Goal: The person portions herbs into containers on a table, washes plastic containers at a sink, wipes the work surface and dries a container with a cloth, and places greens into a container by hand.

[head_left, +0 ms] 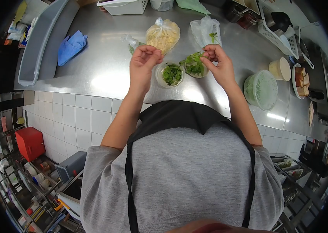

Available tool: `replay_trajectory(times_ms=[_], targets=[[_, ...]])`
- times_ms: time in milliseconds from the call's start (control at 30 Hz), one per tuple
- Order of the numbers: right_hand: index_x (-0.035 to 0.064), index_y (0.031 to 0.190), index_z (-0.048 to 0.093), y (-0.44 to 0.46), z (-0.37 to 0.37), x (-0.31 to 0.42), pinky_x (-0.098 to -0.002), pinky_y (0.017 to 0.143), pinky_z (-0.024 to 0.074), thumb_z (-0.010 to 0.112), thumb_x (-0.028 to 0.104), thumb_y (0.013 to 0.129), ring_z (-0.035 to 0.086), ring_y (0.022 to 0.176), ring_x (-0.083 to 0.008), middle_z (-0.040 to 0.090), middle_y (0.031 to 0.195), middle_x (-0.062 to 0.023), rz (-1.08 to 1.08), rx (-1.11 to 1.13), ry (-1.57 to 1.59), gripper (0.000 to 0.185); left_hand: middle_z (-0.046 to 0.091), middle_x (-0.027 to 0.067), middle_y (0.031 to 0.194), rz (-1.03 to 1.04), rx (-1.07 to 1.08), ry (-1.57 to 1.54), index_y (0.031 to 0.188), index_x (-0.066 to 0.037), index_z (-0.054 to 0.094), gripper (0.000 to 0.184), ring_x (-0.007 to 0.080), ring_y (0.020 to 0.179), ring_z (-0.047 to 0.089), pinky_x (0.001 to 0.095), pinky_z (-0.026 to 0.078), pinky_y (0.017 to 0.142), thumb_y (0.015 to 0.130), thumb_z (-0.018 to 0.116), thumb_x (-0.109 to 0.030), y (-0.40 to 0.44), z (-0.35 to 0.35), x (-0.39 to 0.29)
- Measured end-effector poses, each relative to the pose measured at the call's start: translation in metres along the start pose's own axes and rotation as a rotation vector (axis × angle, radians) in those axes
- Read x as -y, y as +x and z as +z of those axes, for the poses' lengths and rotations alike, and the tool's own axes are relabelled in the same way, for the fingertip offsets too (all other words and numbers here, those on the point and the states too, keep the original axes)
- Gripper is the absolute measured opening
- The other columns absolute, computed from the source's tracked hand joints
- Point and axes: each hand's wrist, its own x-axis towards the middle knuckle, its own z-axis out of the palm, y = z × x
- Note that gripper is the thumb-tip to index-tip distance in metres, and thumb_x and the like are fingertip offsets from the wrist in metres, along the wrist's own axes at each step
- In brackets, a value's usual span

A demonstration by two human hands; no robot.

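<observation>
Over the steel counter, my left hand (pixel 144 64) is closed in a pinch above and left of a round clear tub (pixel 159 79) with green leaves (pixel 171 74) in it; what its fingers hold is too small to name. My right hand (pixel 218 64) pinches a green herb sprig (pixel 213 37) at the right edge of a second round tub (pixel 199 75), which is heaped with herbs (pixel 193 62). Behind the tubs stands a tied plastic bag of pale yellowish food (pixel 163 35). A clear plastic bag (pixel 203 29) lies behind my right hand, and a small knotted bag (pixel 131 42) is beside my left.
A grey bin (pixel 51 39) and a blue cloth (pixel 72 46) are at the left. To the right are a large lidded tub (pixel 263 90), a smaller pale tub (pixel 279 70), a bread container (pixel 300 81) and a white basket (pixel 274 37). A white basket (pixel 125 7) stands at the back.
</observation>
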Motion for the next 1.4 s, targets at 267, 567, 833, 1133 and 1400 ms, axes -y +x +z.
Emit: replay_trajectory(times_ms=[267, 567, 833, 1133, 1400], targets=[[0.0126, 0.104, 0.057, -0.014, 0.001, -0.029, -0.0353, 0.074, 0.0423, 0.061, 0.019, 0.083, 0.061, 0.074, -0.0212, 0.066, 0.084, -0.0053, 0.057, 0.108, -0.511, 0.023, 0.060, 0.0033, 0.091, 0.049, -0.098, 0.366, 0.098, -0.004, 0.055, 0.015, 0.0102, 0.079, 0.057, 0.0229, 0.044, 0.073, 0.086, 0.060, -0.013, -0.004, -0.035, -0.016], [0.0144, 0.110, 0.055, -0.021, -0.015, -0.024, -0.0337, 0.083, 0.0364, 0.062, 0.017, 0.081, 0.059, 0.072, -0.0140, 0.062, 0.080, 0.0005, 0.147, 0.020, -0.519, 0.030, 0.047, 0.0076, 0.121, 0.404, 0.312, 1.690, 0.087, -0.012, 0.064, 0.019, 0.0263, 0.120, 0.037, 0.0535, 0.026, 0.100, 0.072, 0.069, -0.021, -0.018, 0.004, 0.005], [0.0076, 0.106, 0.057, -0.026, -0.011, -0.021, -0.0326, 0.077, 0.0414, 0.065, 0.012, 0.077, 0.059, 0.070, -0.0150, 0.061, 0.084, -0.0039, -0.020, 0.008, -0.421, 0.030, 0.042, 0.0071, 0.127, 0.440, 0.414, 1.742, 0.098, -0.014, 0.064, 0.031, 0.0276, 0.125, 0.031, 0.0593, 0.020, 0.103, 0.069, 0.072, -0.022, -0.004, 0.014, 0.004], [0.0092, 0.085, 0.055, -0.007, 0.026, 0.017, -0.0343, 0.075, 0.0403, 0.069, 0.018, 0.073, 0.057, 0.072, -0.0215, 0.054, 0.079, -0.0037, -0.196, 0.176, -0.435, 0.021, 0.049, 0.0063, 0.117, 0.360, 0.422, 1.537, 0.097, -0.012, 0.063, 0.030, 0.0255, 0.115, 0.043, 0.0524, 0.026, 0.101, 0.069, 0.070, -0.018, 0.003, 0.008, 0.021], [0.0065, 0.085, 0.057, 0.011, 0.049, 0.017, -0.0402, 0.067, 0.0470, 0.064, 0.007, 0.069, 0.059, 0.075, -0.0290, 0.054, 0.083, -0.0087, -0.168, 0.356, -0.675, 0.018, 0.053, 0.0090, 0.106, 0.260, 0.329, 1.261, 0.095, -0.007, 0.060, 0.024, 0.0283, 0.100, 0.053, 0.0380, 0.043, 0.085, 0.072, 0.065, -0.011, -0.007, 0.002, 0.021]])
